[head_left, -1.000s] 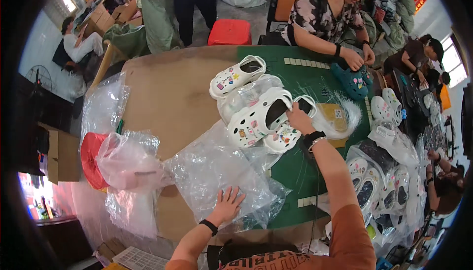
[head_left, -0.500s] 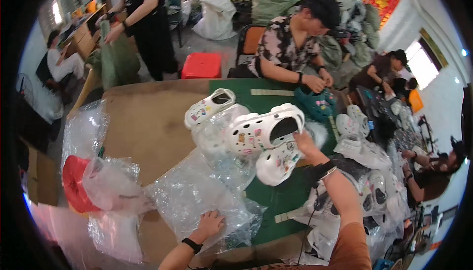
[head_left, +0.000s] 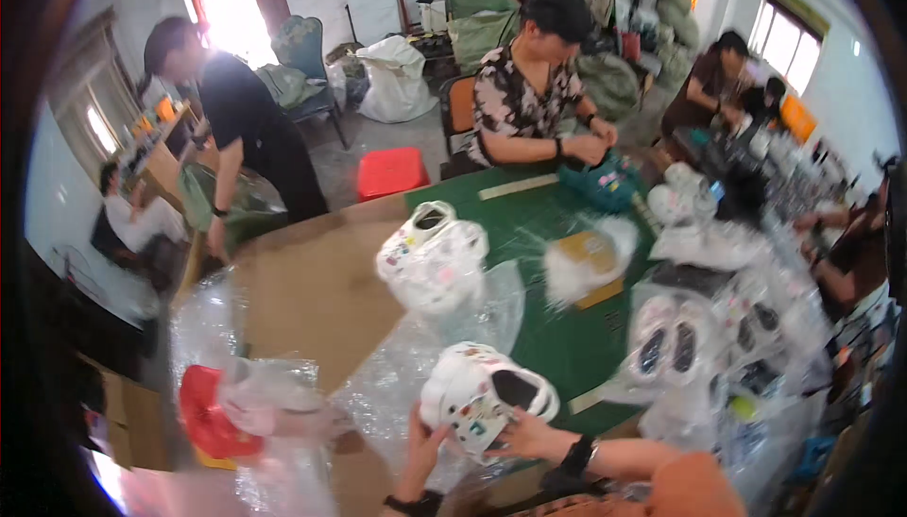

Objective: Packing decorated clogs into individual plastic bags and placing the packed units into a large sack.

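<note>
Close in front of me, white clogs [head_left: 487, 389] covered in colourful charms are held between my two hands, low over the near side of the table. My left hand [head_left: 423, 443] grips their left end, fingers along the side. At their right, near the dark opening, my right hand [head_left: 527, 437] is closed on the near edge. They look like two clogs pressed together, though the lower one is mostly hidden. Clear plastic bags [head_left: 397, 385] lie just beyond my left hand. Farther off, more white clogs [head_left: 435, 262] with charms rest on the plastic.
A green mat [head_left: 557, 347] covers the table's right half. Bagged clogs [head_left: 666, 338] pile up on the right. A red round object [head_left: 213, 413] and plastic lie at left. Across the table, a person handles a teal clog [head_left: 600, 182]; another person stands at far left.
My right hand has brought the white clogs down toward me. My left hand has left the plastic bag and taken hold of them too. The head view has shifted.
</note>
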The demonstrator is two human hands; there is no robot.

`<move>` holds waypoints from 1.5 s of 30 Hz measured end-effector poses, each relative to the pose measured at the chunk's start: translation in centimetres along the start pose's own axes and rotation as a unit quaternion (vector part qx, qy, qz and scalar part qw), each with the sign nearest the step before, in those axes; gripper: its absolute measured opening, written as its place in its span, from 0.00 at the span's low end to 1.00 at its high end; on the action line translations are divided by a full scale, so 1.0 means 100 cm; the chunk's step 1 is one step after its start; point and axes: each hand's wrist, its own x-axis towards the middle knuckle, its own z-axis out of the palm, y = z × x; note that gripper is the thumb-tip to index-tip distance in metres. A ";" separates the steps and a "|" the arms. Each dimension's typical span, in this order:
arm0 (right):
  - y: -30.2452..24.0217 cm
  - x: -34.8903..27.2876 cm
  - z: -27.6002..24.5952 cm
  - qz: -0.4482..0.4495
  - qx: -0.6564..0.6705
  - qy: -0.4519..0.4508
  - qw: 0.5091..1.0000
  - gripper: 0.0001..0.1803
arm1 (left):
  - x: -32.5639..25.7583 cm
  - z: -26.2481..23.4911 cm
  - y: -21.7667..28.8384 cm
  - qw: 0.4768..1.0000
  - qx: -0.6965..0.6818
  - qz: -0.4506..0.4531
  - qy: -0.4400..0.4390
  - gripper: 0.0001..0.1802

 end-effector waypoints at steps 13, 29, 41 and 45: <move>-0.059 -0.050 -0.028 -0.027 -0.305 -0.068 0.950 0.24 | 0.011 -0.049 -0.045 0.848 0.445 0.152 0.243 0.20; -0.061 0.050 -0.060 -0.283 -0.695 0.210 0.627 0.29 | 0.029 -0.016 -0.089 0.825 0.533 -0.081 0.173 0.32; -0.026 0.073 -0.074 -0.276 -0.735 0.059 0.617 0.23 | 0.030 -0.015 -0.087 0.939 0.260 -0.187 0.125 0.27; -0.032 0.034 -0.048 -0.169 -0.769 0.013 0.616 0.28 | 0.026 0.009 -0.080 0.879 0.438 -0.145 0.121 0.36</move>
